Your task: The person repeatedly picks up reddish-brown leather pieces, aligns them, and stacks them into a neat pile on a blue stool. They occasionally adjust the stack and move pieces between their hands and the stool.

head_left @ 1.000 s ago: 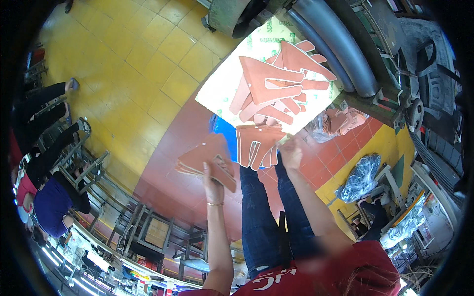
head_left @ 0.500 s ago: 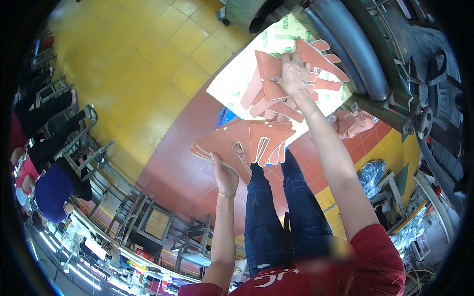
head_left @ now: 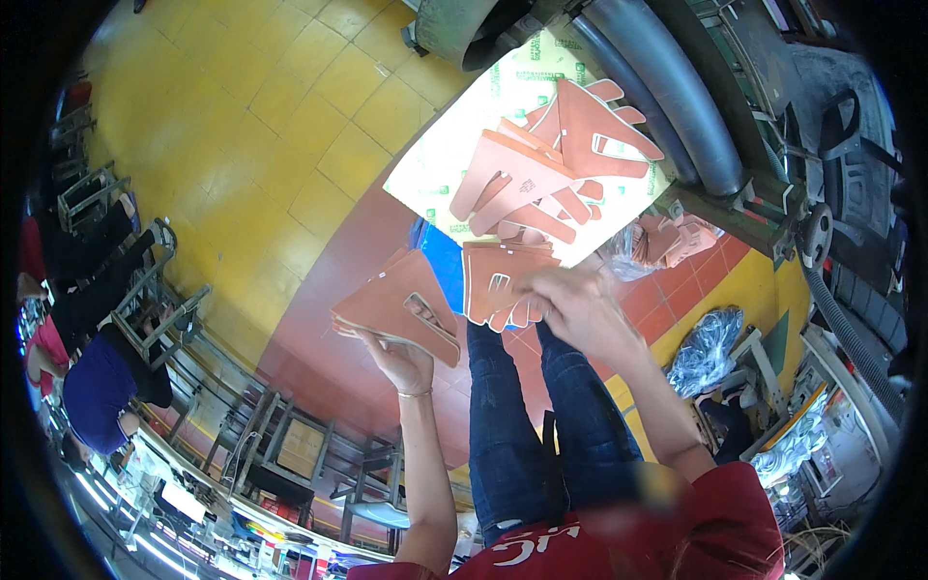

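My left hand grips the lower edge of a stack of reddish-brown cut pieces, flared in shape with a slot through them; its thumb and fingers are partly hidden beneath. My right hand, slightly blurred, has its fingers closed at the right edge of a second stack of glove-shaped pieces with rounded finger ends and white edges. A gap parts the two stacks. Beyond them, more glove-shaped pieces lie in an overlapping pile on a pale yellow printed sheet.
Something blue shows between the stacks, below the sheet. Machinery with a dark thick roller stands behind the sheet at right. Plastic-wrapped pieces and a clear plastic bag lie to the right. Stools and seated people are at left.
My right hand has come back from the pile on the sheet to the near right stack. The left hand's stack has shifted left, away from the right one. Pieces on the sheet lie differently.
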Demonstrator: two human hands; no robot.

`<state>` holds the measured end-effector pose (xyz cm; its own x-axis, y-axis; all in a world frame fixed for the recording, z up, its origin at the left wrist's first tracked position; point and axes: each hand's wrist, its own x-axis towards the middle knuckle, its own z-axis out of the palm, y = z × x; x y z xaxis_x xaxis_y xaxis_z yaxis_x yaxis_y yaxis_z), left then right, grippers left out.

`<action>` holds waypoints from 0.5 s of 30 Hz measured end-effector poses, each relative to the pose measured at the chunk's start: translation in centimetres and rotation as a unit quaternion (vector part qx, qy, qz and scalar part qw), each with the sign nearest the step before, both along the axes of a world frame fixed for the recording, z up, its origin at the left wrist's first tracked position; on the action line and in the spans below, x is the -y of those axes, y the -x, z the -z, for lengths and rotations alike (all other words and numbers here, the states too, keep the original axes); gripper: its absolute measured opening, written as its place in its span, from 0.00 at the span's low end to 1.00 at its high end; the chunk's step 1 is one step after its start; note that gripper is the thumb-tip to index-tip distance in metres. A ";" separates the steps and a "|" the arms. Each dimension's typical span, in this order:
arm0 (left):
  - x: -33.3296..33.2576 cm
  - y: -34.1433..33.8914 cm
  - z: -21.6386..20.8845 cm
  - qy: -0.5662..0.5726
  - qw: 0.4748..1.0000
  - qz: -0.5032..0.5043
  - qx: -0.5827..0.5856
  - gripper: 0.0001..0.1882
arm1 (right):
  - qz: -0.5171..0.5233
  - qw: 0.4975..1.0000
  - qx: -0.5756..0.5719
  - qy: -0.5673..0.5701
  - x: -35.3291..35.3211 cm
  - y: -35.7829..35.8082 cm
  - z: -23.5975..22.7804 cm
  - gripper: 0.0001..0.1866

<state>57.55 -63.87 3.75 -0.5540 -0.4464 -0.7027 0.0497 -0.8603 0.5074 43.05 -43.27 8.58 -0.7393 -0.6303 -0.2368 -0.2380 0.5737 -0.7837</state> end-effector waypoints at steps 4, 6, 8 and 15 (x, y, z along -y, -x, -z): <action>0.8 -0.7 0.3 0.050 0.996 -0.050 0.048 0.33 | 0.102 0.938 0.320 0.083 -0.9 -4.6 0.5 0.06; 1.4 -1.3 0.4 0.027 0.999 -0.030 0.005 0.32 | 0.169 0.880 0.422 0.141 -1.2 -7.2 2.4 0.08; 1.8 -1.6 0.5 0.029 0.999 -0.023 -0.003 0.31 | 0.244 0.821 0.465 0.223 -1.2 -9.6 5.2 0.09; 1.4 -1.5 0.7 0.035 0.998 -0.036 0.050 0.31 | 0.393 0.835 0.351 -0.160 -2.6 -10.5 15.0 0.14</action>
